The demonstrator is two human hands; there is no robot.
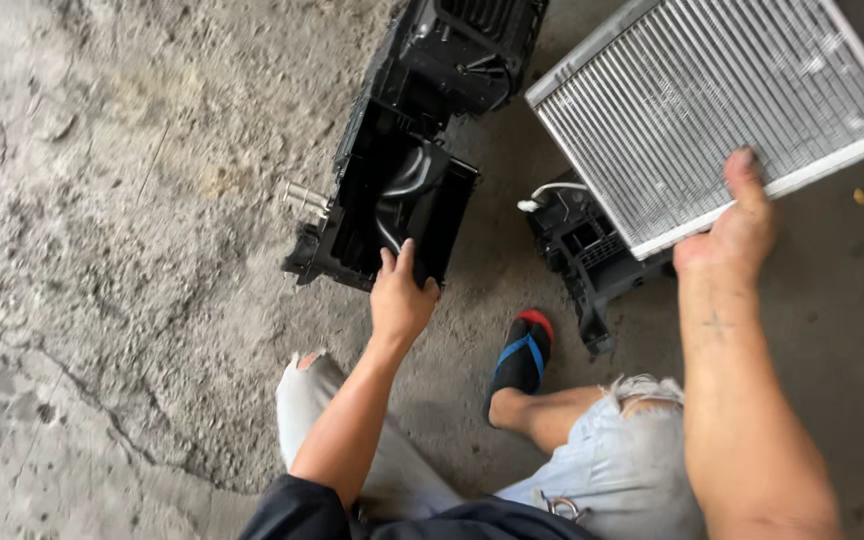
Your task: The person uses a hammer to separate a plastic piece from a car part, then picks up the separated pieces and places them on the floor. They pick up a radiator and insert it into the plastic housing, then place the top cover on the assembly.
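Note:
My left hand (400, 297) grips the near edge of a black plastic housing (397, 180) that lies on the concrete floor, fingers curled over its rim. Short metal pipes (307, 197) stick out of its left side. My right hand (735, 228) holds the near edge of a silver finned radiator-like core (692, 100), thumb laid flat on its face, lifted and tilted above the ground. Under that core sits a smaller black plastic part (584, 255) with a white connector.
Cracked, rough concrete floor (122, 250) spreads to the left. My foot in a black sandal with blue straps (522, 355) rests between the two black parts. My knees in torn light jeans (612, 450) fill the bottom of the view.

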